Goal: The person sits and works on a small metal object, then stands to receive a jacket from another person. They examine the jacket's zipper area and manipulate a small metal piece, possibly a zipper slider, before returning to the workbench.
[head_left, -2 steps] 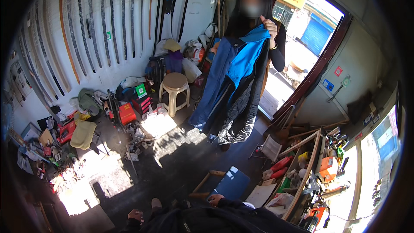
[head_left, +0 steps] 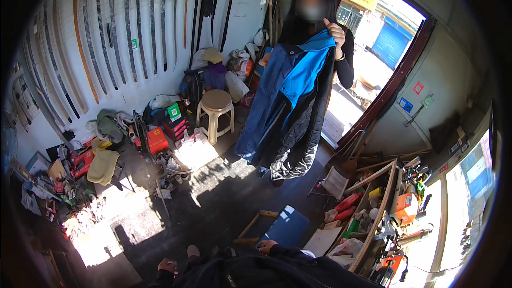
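A dark floor (head_left: pixel 213 218) spans the room, with a doorway at the far right. In front of that doorway stands another person (head_left: pixel 345 70), facing the wearer. The blue jacket (head_left: pixel 300 82), with bright blue facing and black quilted lining, hangs full length at far centre. Change noted: the jacket shifts very slightly right and lower, together with the hand holding it; no other movement is evident. Consequence, as judged: the jacket is being presented for view and is not handed over. To its left stands a plastic stool (head_left: pixel 216 100). Near centre lies a flat blue panel (head_left: pixel 288 226), beside a wooden frame (head_left: pixel 247 232). The other person's hand (head_left: pixel 336 36) is closed on the jacket's upper edge. The wearer's right hand (head_left: pixel 266 246) is at the panel's near edge; contact and grip cannot be determined. The left hand (head_left: pixel 168 266), near a pale shoe (head_left: pixel 193 252), has fingers apparently bent; nothing is visible in it, and its exact state cannot be confirmed.
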Tool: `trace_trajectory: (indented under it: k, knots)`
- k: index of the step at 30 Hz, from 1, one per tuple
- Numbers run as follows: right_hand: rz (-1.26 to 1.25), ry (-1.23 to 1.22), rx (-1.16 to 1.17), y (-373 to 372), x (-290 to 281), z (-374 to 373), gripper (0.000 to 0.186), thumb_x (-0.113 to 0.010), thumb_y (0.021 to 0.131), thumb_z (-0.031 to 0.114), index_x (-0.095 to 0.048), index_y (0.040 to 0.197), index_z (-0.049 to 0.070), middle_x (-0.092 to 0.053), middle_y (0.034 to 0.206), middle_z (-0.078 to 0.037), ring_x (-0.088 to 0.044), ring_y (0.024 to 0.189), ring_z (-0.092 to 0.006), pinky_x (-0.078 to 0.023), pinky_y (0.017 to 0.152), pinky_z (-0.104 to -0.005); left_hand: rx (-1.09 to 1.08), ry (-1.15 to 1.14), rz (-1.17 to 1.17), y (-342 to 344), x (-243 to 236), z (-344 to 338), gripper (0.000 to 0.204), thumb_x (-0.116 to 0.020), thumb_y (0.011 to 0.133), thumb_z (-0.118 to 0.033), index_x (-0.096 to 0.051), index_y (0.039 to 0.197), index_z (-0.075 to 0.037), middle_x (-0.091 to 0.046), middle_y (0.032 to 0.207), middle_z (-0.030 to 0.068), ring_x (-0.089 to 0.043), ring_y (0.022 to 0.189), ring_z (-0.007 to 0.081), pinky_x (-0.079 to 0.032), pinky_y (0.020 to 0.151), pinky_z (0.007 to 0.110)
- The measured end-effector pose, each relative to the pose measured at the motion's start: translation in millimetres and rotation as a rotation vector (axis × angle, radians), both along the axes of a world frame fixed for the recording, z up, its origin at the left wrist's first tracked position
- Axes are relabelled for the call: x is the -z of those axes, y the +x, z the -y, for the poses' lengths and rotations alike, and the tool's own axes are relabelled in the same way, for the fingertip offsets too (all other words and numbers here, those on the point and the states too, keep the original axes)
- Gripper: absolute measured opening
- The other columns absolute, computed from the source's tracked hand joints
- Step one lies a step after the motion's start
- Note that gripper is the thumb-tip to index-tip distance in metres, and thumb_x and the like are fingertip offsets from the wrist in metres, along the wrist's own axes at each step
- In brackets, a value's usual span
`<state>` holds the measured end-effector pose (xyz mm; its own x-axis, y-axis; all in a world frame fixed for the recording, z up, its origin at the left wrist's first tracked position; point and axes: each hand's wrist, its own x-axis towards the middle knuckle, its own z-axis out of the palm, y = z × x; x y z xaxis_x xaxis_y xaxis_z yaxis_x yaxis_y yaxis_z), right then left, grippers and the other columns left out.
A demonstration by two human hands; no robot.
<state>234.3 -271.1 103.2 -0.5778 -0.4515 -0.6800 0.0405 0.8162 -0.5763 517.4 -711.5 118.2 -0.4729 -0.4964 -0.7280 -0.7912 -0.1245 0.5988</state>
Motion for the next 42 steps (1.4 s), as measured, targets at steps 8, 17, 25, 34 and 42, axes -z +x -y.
trace_trajectory:
  k: [8, 17, 25, 34, 42]
  knots:
    - [-0.035, 0.015, 0.023, 5.3, 3.0, -6.3, 0.039, -0.067, 0.083, 0.017, -0.073, 0.121, 0.007, -0.077, 0.091, -0.011, -0.074, 0.077, -0.0216, -0.06, 0.071, -0.0351, -0.068, 0.081, -0.073, 4.3, 11.1, -3.3, 0.024, -0.069, 0.09, -0.013, -0.06, 0.109, -0.003, -0.067, 0.082, 0.0112, -0.066, 0.059, 0.0209, -0.056, 0.045, 0.037]
    - [0.08, 0.078, 0.028, 4.1, -3.3, -14.9, 0.044, -0.063, 0.081, 0.026, -0.074, 0.122, 0.013, -0.075, 0.116, -0.014, -0.072, 0.105, -0.0297, -0.057, 0.094, -0.0387, -0.093, 0.069, -0.084, 10.1, 27.7, -11.8, 0.024, -0.072, 0.087, -0.01, -0.061, 0.107, -0.003, -0.068, 0.081, 0.0123, -0.067, 0.06, 0.0209, -0.061, 0.05, 0.04]
    - [0.051, 0.07, -0.001, 3.7, -10.4, -12.9, 0.042, -0.061, 0.082, 0.022, -0.073, 0.121, 0.011, -0.076, 0.112, -0.013, -0.074, 0.096, -0.0285, -0.06, 0.085, -0.0388, -0.026, 0.023, -0.126, 27.1, 70.5, -4.5, 0.028, -0.076, 0.088, -0.016, -0.063, 0.106, 0.001, -0.069, 0.082, 0.0124, -0.07, 0.067, 0.022, -0.062, 0.056, 0.04]
    - [0.038, 0.001, 0.024, 0.9, 2.6, -14.3, 0.041, -0.062, 0.086, 0.021, -0.071, 0.124, 0.008, -0.076, 0.104, -0.015, -0.075, 0.083, -0.0262, -0.06, 0.073, -0.0386, 0.364, -0.347, -0.264, 45.3, 140.2, 17.5, 0.027, -0.075, 0.089, -0.013, -0.062, 0.105, 0.004, -0.07, 0.084, 0.0153, -0.071, 0.068, 0.0239, -0.064, 0.056, 0.041]
    - [0.032, 0.002, 0.041, 4.5, 4.8, -14.7, 0.037, -0.06, 0.087, 0.019, -0.072, 0.121, 0.008, -0.076, 0.098, -0.014, -0.073, 0.071, -0.024, -0.059, 0.063, -0.0367, 0.312, -0.305, -0.109, 45.1, 140.2, 14.4, 0.025, -0.074, 0.09, -0.012, -0.062, 0.104, 0.004, -0.07, 0.086, 0.0163, -0.072, 0.069, 0.0236, -0.064, 0.056, 0.042]
